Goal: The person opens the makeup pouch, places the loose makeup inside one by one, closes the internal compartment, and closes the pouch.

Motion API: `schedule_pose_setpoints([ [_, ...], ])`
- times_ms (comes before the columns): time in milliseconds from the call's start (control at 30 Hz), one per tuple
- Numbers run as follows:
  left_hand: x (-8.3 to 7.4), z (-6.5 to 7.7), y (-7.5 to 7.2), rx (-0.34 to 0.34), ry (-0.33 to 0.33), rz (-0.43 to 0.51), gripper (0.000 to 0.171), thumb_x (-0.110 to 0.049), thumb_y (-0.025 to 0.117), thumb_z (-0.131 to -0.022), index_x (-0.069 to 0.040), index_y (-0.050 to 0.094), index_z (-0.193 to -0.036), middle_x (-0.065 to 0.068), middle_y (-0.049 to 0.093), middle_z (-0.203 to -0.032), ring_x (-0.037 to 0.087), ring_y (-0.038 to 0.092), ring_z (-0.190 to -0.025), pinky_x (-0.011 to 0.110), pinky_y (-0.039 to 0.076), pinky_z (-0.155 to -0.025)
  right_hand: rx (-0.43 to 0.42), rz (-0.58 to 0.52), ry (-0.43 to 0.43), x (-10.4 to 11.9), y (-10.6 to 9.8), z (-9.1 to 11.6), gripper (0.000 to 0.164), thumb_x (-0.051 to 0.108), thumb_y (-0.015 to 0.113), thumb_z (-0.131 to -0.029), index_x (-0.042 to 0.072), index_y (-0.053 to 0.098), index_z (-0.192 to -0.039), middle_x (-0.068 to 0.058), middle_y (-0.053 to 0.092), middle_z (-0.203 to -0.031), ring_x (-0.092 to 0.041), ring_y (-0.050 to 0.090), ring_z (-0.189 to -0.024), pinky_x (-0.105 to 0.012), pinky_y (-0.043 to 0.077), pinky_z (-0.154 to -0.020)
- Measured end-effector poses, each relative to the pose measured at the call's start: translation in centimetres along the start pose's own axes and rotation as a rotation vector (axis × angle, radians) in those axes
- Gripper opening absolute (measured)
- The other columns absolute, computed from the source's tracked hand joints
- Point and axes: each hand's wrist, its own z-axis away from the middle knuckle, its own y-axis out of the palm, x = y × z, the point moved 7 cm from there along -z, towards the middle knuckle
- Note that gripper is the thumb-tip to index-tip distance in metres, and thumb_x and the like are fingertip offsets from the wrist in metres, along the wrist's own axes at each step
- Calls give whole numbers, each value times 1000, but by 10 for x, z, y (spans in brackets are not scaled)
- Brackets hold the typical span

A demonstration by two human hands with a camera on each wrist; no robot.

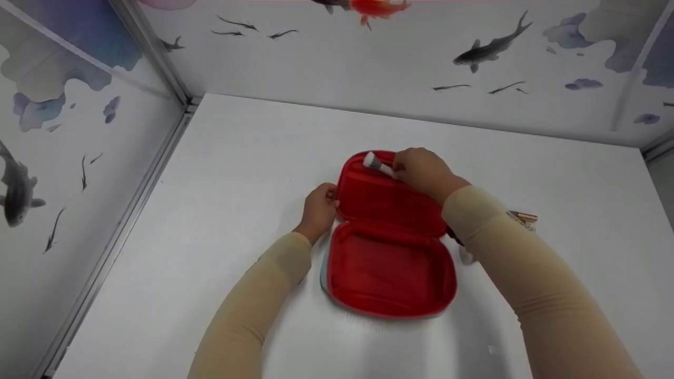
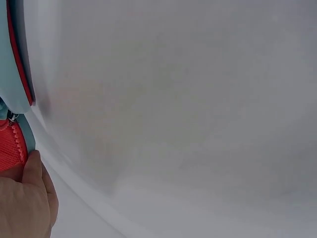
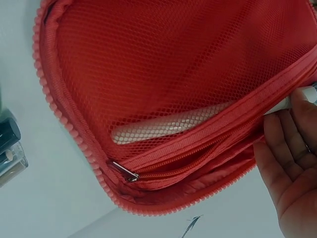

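A zip case [image 1: 392, 273], red inside and pale blue outside, lies open on the table. My left hand [image 1: 319, 209] pinches the left edge of its lid between thumb and fingers; the left wrist view shows the thumb [image 2: 33, 166] at the rim. My right hand [image 1: 425, 171] holds a makeup brush [image 1: 372, 160] by its white handle near the lid's upper edge. The brush's pale bristles point up and left. In the right wrist view, the handle [image 3: 168, 125] runs through the unzipped opening and shows behind the mesh pocket [image 3: 163, 64]. A metal zip pull [image 3: 124, 171] sits at the opening's end.
Right of the case, partly behind my right sleeve, lie several small cosmetic items [image 1: 524, 217], some gold-coloured. Small dark-capped containers [image 3: 9, 134] show at the left of the right wrist view. White panels printed with fish [image 1: 489, 50] border the white table [image 1: 237, 158].
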Motion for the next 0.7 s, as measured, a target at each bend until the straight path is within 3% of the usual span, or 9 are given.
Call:
schedule_pose_setpoints([
  [267, 1, 3, 0, -3, -8, 24, 29, 8, 53, -91, 1, 57, -119, 14, 61, -111, 22, 57, -105, 33, 49, -91, 8, 27, 7, 3, 7, 3, 21, 15, 58, -97, 11, 71, -112, -8, 68, -101, -25, 60, -93, -42, 51, -90],
  [567, -1, 7, -1, -17, -24, 36, 29, 10, 53, -90, 1, 58, -117, 15, 61, -110, 24, 58, -104, 32, 50, -87, 51, 37, -77, 10, 14, 8, 20, 24, 56, -98, 11, 71, -102, -4, 66, -87, -21, 57, -82, -39, 50, -82],
  [700, -2, 7, -1, -20, -23, 28, 28, 10, 52, -90, 1, 58, -116, 14, 62, -110, 24, 58, -103, 32, 50, -88, 59, 39, -91, 11, 16, 10, 19, 22, 58, -97, 11, 71, -107, -3, 67, -88, -20, 59, -81, -39, 52, -84],
])
